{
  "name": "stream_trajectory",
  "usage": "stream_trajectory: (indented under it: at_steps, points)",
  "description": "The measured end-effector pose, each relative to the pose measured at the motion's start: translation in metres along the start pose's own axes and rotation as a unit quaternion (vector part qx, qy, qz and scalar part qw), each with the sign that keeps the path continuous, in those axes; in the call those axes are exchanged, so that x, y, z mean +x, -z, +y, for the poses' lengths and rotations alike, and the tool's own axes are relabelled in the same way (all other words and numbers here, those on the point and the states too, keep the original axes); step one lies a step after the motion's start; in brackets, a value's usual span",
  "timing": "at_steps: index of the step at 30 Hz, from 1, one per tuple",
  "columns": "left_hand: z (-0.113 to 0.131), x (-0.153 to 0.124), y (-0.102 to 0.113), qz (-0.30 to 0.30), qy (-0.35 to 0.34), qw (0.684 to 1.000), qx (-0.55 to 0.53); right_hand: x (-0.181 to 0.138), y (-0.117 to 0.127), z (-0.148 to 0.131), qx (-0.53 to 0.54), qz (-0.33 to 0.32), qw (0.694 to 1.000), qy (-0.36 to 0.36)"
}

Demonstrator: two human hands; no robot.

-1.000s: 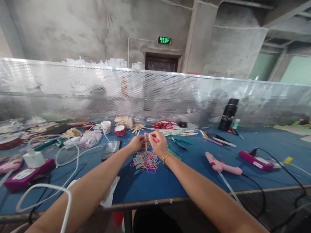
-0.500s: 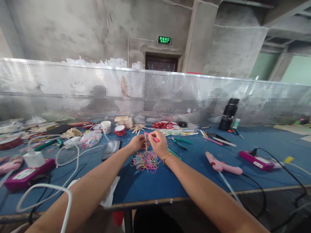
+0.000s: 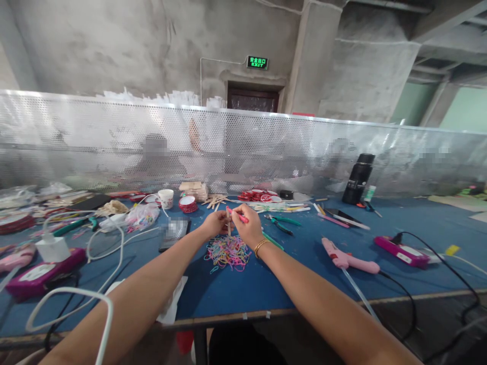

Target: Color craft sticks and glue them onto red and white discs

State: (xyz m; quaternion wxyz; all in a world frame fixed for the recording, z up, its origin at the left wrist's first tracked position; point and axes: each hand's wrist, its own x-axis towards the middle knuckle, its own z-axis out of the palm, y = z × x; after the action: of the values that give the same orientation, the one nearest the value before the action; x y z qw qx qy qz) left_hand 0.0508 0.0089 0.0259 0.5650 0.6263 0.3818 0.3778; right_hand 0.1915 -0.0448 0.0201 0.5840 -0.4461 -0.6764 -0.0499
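My left hand (image 3: 215, 224) is closed on a flat wooden craft stick (image 3: 229, 230), held upright over the table. My right hand (image 3: 248, 226), with a gold bracelet at the wrist, grips a pinkish-red marker pen (image 3: 242, 218). The pen's tip end reaches the upper part of the stick; whether it touches I cannot tell. Just below both hands lies a heap of small coloured plastic loops (image 3: 228, 254), which look like stitch-marker pins. Green-handled pliers (image 3: 283, 222) rest to the right of my right hand.
A phone (image 3: 174, 235), paper cup (image 3: 166, 198) and white cable (image 3: 112, 304) are at left. Red-rimmed discs (image 3: 187, 204) and wooden sticks (image 3: 215, 201) lie behind the hands. Rightward are a pink glue gun (image 3: 348, 258), purple power strip (image 3: 402, 252) and black bottle (image 3: 358, 179). A perforated metal screen (image 3: 258, 147) stands behind.
Hardly anything differs. Both hands keep their places with the stick and the marker; the pen has shifted very slightly against the stick.
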Motion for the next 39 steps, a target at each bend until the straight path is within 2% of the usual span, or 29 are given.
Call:
stream_trajectory:
  at_steps: [39]
  points:
    - [-0.0037,0.0039,0.003,0.002,0.0,1.0,0.015,0.0026,0.0014,0.004,0.004,0.016,1.0,-0.01]
